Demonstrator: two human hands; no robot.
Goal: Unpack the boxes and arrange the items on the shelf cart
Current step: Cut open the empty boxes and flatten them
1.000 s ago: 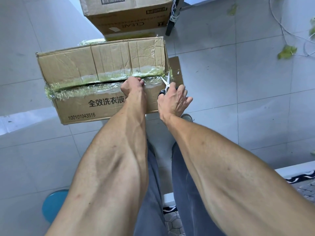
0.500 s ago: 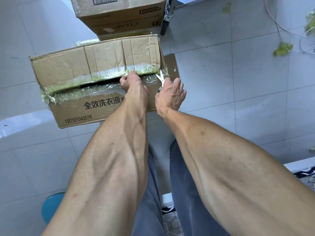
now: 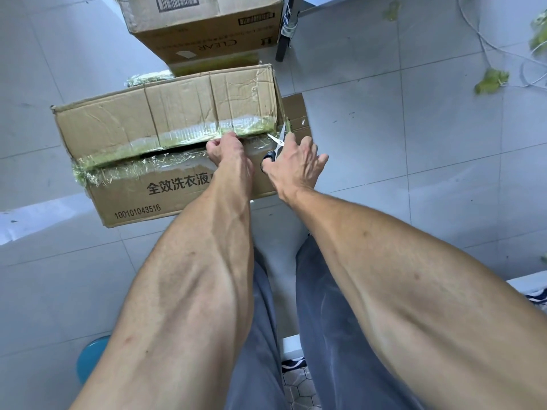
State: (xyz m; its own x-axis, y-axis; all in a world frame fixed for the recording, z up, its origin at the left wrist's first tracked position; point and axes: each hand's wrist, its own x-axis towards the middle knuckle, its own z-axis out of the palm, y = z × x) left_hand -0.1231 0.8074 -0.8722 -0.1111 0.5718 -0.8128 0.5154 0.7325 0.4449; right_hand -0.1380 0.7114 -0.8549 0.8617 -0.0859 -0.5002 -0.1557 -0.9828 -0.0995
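A taped cardboard box (image 3: 124,125) with black printed characters stands on the grey tile floor. Its top seam is split open along the left part, with torn clear tape along the edges. My left hand (image 3: 226,149) grips the flap edge at the seam, fingers curled into the gap. My right hand (image 3: 296,164) holds small scissors (image 3: 276,143) with black handles. Their blades are spread and point at the tape near the box's right end.
A second cardboard box (image 3: 207,25) stands just behind the first. A dark cart leg (image 3: 285,28) rises at its right. Tape scraps (image 3: 491,81) and a white cable (image 3: 485,39) lie on the floor at the far right. A blue round stool (image 3: 91,356) is at lower left.
The scissors' blades have stayed at the right end of the seam while the view shifted slightly. My left hand has kept its grip on the flap.
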